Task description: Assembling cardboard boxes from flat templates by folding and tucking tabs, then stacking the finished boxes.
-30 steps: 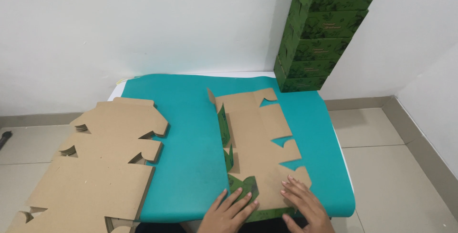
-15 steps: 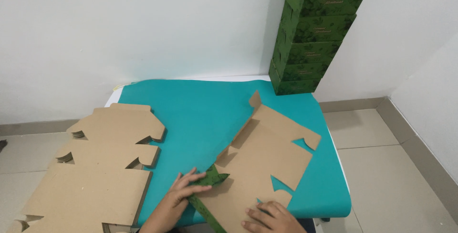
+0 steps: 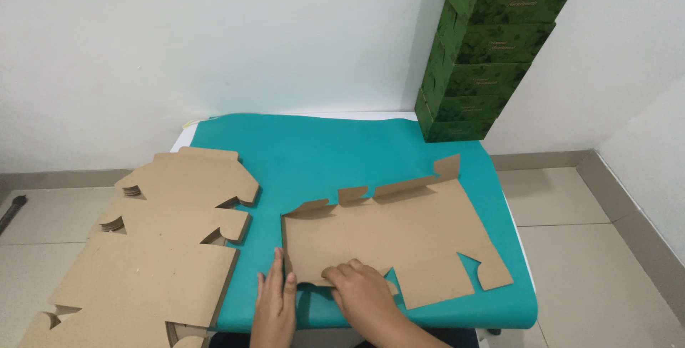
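Both hands are laid on the near edge of a flat cardboard box blank (image 3: 399, 237), which lies brown side up on the teal sheet (image 3: 321, 152) covering the tabletop. Going from left to right, a stack of like cardboard blanks (image 3: 153, 248) is seen first, overhanging the left side of the tabletop and kept close by, well within reach of the left arm. Just beside it, the left hand (image 3: 275, 305) is held open and flat, fingers together and pointing away from the body, pressed against the blank's left edge; by that placement the sheet appears to be steadied so that it does not slide on the smooth cover. Next, the right hand (image 3: 364, 292) is curled over the blank's near edge, fingertips bent down onto the board, seemingly to press or work a crease there; whether a flap is pinched under the fingers cannot be told. Along the far edge of the blank, narrow flaps are raised slightly off the sheet, while the cut tabs at the right end lie flat. Farther right and behind, a tower of folded dark green boxes (image 3: 492, 55) is stacked in the corner against the white wall (image 3: 214, 41), well apart from the hands, so that the working area is kept free.
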